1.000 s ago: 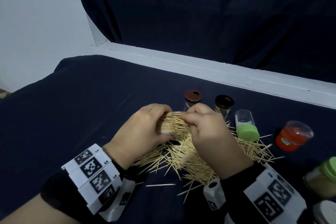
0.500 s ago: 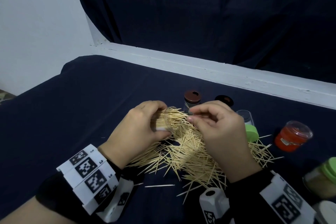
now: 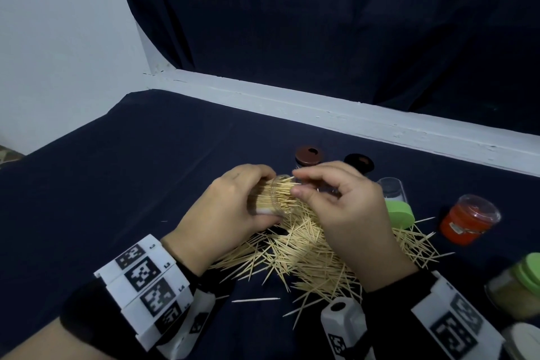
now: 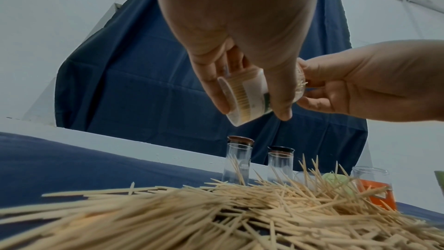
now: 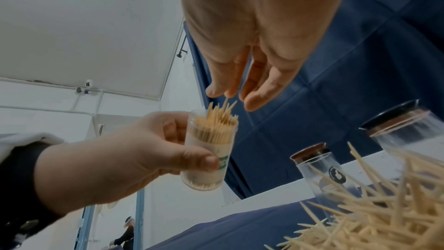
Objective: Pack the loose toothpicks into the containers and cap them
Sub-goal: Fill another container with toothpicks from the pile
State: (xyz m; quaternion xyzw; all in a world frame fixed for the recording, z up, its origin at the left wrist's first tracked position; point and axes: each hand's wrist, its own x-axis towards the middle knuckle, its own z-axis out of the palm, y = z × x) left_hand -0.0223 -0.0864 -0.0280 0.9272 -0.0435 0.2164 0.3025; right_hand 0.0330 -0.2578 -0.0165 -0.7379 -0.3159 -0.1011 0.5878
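Dark navy cloth (image 3: 122, 184) carries a heap of loose wooden toothpicks (image 3: 315, 254). Above that heap, the left hand (image 3: 230, 210) grips a clear plastic container (image 5: 211, 149) packed with toothpicks, while the right hand (image 3: 344, 207) hovers at its mouth, fingers (image 5: 254, 98) relaxed, holding nothing visible.

Left hand (image 3: 230, 210) fingers curled in a grip, right hand (image 3: 344, 210) fingers loosely extended
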